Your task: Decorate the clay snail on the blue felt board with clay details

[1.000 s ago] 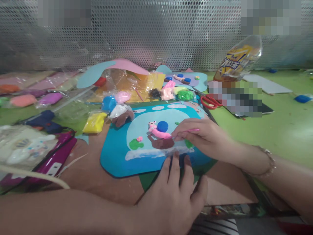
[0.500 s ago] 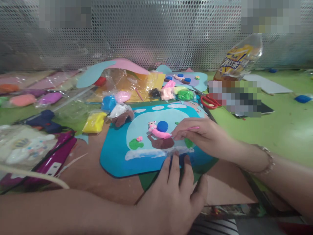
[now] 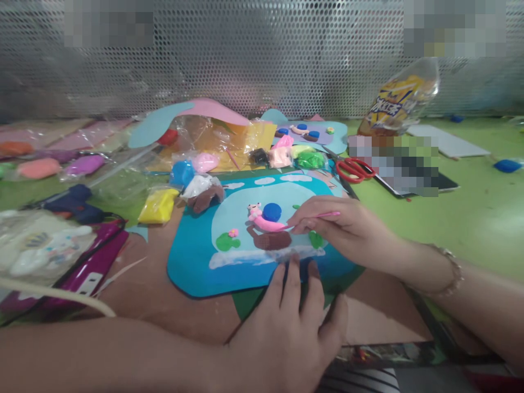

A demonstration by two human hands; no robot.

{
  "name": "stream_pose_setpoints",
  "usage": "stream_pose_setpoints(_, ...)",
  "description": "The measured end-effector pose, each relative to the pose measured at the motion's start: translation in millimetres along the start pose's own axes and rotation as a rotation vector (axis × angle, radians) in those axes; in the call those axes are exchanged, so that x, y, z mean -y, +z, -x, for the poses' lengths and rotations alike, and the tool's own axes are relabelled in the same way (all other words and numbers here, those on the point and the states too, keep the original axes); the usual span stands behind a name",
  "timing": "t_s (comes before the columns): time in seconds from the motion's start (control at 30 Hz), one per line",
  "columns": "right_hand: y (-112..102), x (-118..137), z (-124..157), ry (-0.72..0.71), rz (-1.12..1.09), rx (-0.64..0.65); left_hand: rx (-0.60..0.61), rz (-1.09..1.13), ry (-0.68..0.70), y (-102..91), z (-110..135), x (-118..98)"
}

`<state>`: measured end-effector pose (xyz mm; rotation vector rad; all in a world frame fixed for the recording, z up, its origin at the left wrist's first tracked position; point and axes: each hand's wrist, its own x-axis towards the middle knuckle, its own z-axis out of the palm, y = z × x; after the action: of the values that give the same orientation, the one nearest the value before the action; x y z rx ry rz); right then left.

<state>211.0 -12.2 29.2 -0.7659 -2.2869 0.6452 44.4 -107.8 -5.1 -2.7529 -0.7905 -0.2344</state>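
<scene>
My right hand (image 3: 327, 224) pinches a thin pink clay tool (image 3: 326, 215), whose tip meets the tail of a pink clay snail (image 3: 268, 224). A round blue clay piece (image 3: 272, 212) sits above the snail's body, and a flattened brown clay patch (image 3: 272, 239) lies beneath it. All of these are on a blue card (image 3: 196, 273) with a light-blue centre, green clay leaves (image 3: 227, 242) and a white clay strip (image 3: 229, 258). My left hand (image 3: 286, 316) rests with fingers spread on the card's near edge, holding nothing.
Bagged clay lumps, among them a yellow one (image 3: 159, 205), lie left of and behind the card. Red-handled scissors (image 3: 354, 170) are at its far right, with a tilted drink bottle (image 3: 397, 101) beyond. A purple pouch (image 3: 106, 262) lies left, before a perforated metal panel (image 3: 229, 60).
My right hand has shifted very slightly to the right, with the pink tool lying a little flatter and more of it showing. My left hand stays in place.
</scene>
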Motion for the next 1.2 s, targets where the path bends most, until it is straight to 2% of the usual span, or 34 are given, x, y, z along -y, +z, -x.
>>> stream_pose_setpoints(0.13,0.3,-0.8,0.4,-0.054,0.071,0.026,-0.011,0.000,0.005,0.6,-0.2,0.7)
stream_pose_setpoints(0.3,0.4,-1.0,1.9,-0.120,0.053,0.073,-0.024,-0.010,-0.005,2.6,-1.2,1.1)
stream_pose_setpoints(0.6,-0.5,5.2,4.9,-0.135,0.099,0.142,-0.037,-0.015,-0.012,1.1,-0.2,-0.9)
stream_pose_setpoints(1.0,-1.9,5.1,5.7,-0.172,0.124,0.129,-0.062,-0.038,-0.032,3.7,0.0,-0.5)
stream_pose_setpoints(1.2,0.2,3.9,4.6,-0.183,0.113,0.124,-0.036,-0.007,-0.015,2.9,0.2,-1.2)
